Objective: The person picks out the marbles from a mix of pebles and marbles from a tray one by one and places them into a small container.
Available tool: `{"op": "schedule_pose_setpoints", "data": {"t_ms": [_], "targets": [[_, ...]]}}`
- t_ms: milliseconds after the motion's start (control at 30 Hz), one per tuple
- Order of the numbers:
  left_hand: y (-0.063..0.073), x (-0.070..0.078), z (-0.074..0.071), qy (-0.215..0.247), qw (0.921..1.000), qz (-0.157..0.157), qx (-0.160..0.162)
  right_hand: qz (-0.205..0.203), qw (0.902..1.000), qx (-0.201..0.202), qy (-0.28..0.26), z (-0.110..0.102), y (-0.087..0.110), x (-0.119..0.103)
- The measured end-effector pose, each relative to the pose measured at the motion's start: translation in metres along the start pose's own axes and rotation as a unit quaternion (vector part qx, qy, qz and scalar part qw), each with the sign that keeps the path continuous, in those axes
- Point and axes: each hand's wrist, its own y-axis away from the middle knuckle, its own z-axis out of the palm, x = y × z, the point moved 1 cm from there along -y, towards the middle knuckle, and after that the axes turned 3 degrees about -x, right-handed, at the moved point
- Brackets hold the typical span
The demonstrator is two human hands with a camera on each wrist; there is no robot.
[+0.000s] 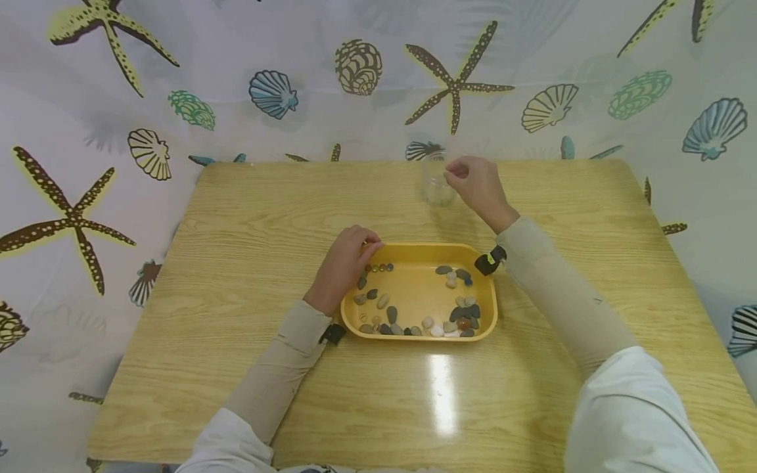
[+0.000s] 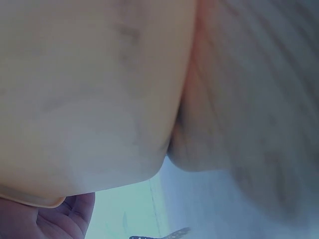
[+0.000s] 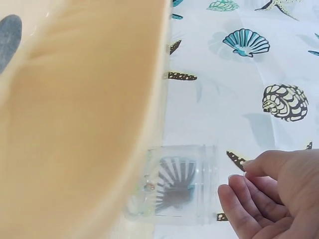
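Note:
A yellow plastic tray (image 1: 414,244) lies on the table, holding grey, white and brown stones. Small glass marbles (image 1: 382,268) form a short row at its far left corner. My left hand (image 1: 345,266) grips the rim at that corner, thumb and fingertips close together; in the left wrist view the same hand (image 2: 62,219) shows partly behind the rim. Beyond the tray stands a clear jar (image 1: 437,190) with small pieces low inside. My right hand (image 1: 478,187) is beside its mouth. In the right wrist view its fingers are loosely bent, with nothing seen between them.
The light wood table (image 1: 254,217) meets a cloth backdrop (image 1: 319,125) printed with shells and starfish at its far edge. Stones line the tray's near side, including a reddish-brown stone (image 1: 464,324). A blue piece (image 1: 468,282) lies at the tray's right.

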Motion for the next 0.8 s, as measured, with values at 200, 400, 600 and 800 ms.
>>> {"op": "schedule_pose_setpoints", "data": {"t_ms": [200,400,600,800], "targets": [[0.000,0.000,0.000,0.004,1.0000,0.004,0.001,-0.017,0.9995,-0.026,0.008,-0.007,0.009,-0.014],[0.001,0.000,0.001,0.003,0.9999,0.010,0.009,-0.046,0.9973,-0.057,0.004,-0.009,0.025,-0.034],[0.000,-0.001,0.000,0.007,1.0000,0.005,0.004,-0.057,0.9930,-0.103,0.007,-0.008,0.044,-0.048],[0.000,0.000,0.001,0.008,0.9999,0.005,0.004,-0.067,0.9889,-0.132,0.010,-0.007,0.059,-0.057]]}}
